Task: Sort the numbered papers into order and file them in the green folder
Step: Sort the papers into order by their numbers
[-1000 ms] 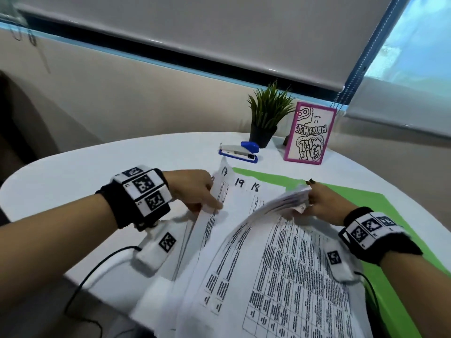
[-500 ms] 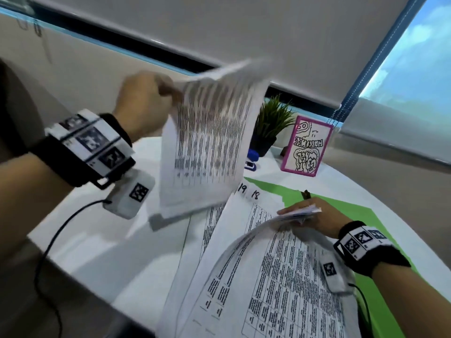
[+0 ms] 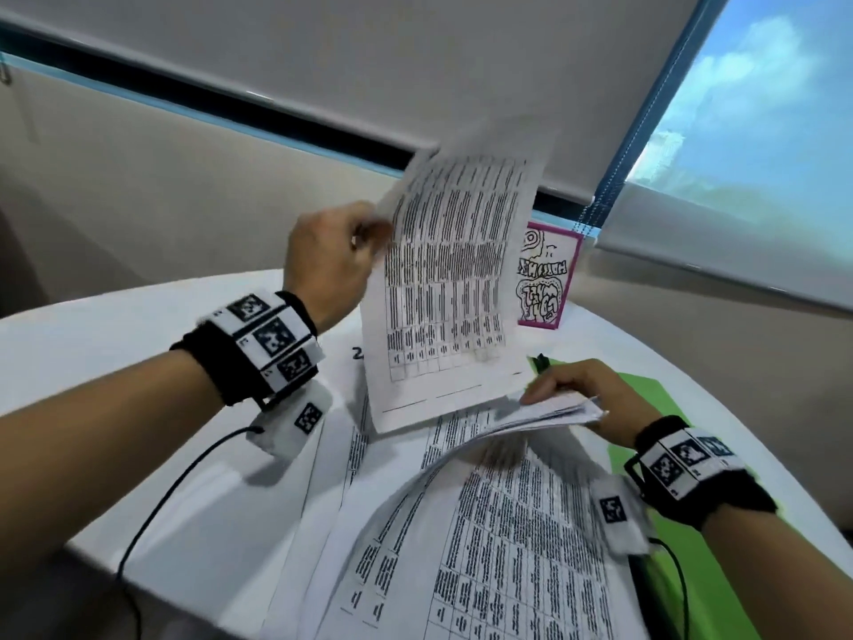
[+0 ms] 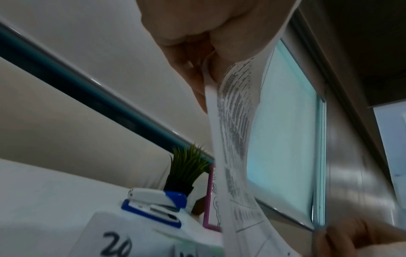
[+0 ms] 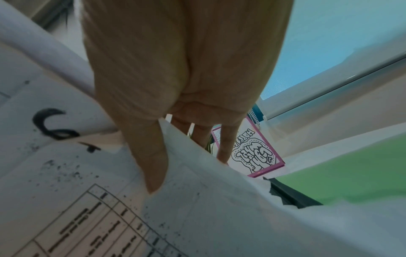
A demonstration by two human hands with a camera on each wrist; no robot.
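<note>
**Sheet hanging above the gap in the stack**

Paper is the whole matter here; the left hand [image 3: 330, 265] is pinching one sheet [image 3: 454, 288] by its upper left edge, thumb and fingers curled on it, and is holding it up off the table [image 3: 115, 344] so that it is hanging nearly upright, long axis running top to bottom, printed side toward the head camera; its lower edge is dangling just above the stack [image 3: 549, 411] that the right hand [image 3: 586, 394] is gripping. That hand is grasping a bundle of sheets at the far end, thumb on top and fingers beneath, and is bowing them up off the papers [image 3: 484, 547] lying flat on the table; the sheet is thus lying above and slightly left of the right hand, while the left hand is at its top, well apart from the stack. Judging from this, the coming move is turning on lowering the sheet's bottom edge toward that bundle, or under it; which place is meant I cannot tell, since the sheet's number is blurred or hidden. A loose page marked 20 [image 4: 117, 243] is lying on the table near the stapler [image 4: 153, 205]; the folder [image 3: 646, 399] is lying open under and to the right of the papers, nearer the right hand.
</note>
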